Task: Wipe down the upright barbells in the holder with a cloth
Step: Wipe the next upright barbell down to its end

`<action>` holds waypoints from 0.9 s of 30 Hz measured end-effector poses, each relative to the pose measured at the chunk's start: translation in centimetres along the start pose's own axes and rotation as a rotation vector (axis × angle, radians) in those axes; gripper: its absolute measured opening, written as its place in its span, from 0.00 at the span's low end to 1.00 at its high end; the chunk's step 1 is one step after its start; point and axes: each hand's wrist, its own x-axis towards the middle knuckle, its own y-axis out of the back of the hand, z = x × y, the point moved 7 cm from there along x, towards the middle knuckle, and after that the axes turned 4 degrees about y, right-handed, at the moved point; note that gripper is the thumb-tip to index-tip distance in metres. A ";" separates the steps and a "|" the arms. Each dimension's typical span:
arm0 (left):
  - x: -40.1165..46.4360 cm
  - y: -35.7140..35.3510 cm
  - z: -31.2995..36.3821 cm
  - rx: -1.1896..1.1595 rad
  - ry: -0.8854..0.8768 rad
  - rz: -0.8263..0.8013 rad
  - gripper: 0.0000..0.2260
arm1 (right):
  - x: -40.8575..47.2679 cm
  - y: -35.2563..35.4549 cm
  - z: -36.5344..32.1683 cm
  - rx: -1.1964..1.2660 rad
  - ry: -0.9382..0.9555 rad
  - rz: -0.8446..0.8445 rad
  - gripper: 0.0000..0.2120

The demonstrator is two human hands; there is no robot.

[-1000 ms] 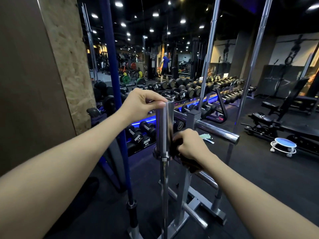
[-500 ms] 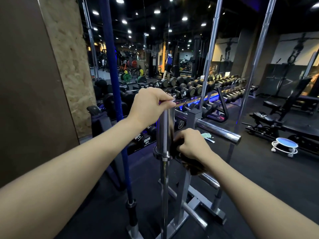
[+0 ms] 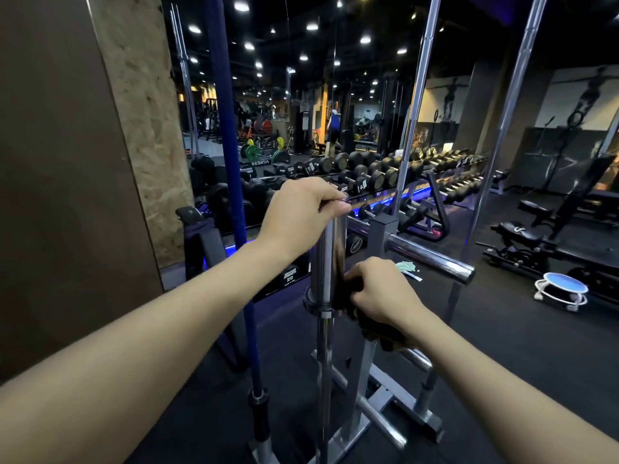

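Observation:
A chrome barbell (image 3: 326,262) stands upright in the floor holder (image 3: 360,426), its thick sleeve end in front of me. My left hand (image 3: 301,212) grips the top of that sleeve, fingers curled over the end. My right hand (image 3: 382,291) holds a dark cloth (image 3: 375,334) against the lower right side of the sleeve, just above the collar. A blue barbell (image 3: 231,182) stands upright to the left, and two more chrome bars (image 3: 413,115) rise behind on the right.
A chrome plate peg (image 3: 432,262) juts right from the rack post. Dumbbell racks (image 3: 368,179) line the mirrored wall behind. Benches (image 3: 542,236) and a small round blue stool (image 3: 562,289) stand at right. A pillar (image 3: 67,182) blocks the left. A person stands far back.
My view has shifted slightly. Both hands stay on the chrome sleeve; the right hand with the cloth remains low by the collar, barely moved.

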 end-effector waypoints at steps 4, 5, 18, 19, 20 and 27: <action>0.8 0.2 -1.0 -0.164 -0.025 -0.081 0.09 | 1.2 -0.3 0.8 0.040 -0.038 -0.014 0.18; 0.9 0.3 -1.3 -0.203 -0.034 -0.123 0.09 | 1.5 -0.5 1.1 0.064 -0.054 -0.018 0.18; -1.0 0.3 0.7 0.062 -0.009 0.032 0.09 | -0.4 0.2 0.3 0.058 -0.098 0.056 0.20; -0.9 0.4 0.5 0.005 -0.003 0.036 0.09 | -0.4 0.0 0.4 0.064 -0.093 0.050 0.20; -0.6 0.5 0.1 -0.039 0.004 0.030 0.09 | -0.1 -0.2 0.7 0.075 -0.090 0.044 0.21; 0.3 0.5 -1.8 -0.280 -0.015 -0.133 0.10 | 3.0 -1.9 2.1 0.195 -0.121 0.023 0.18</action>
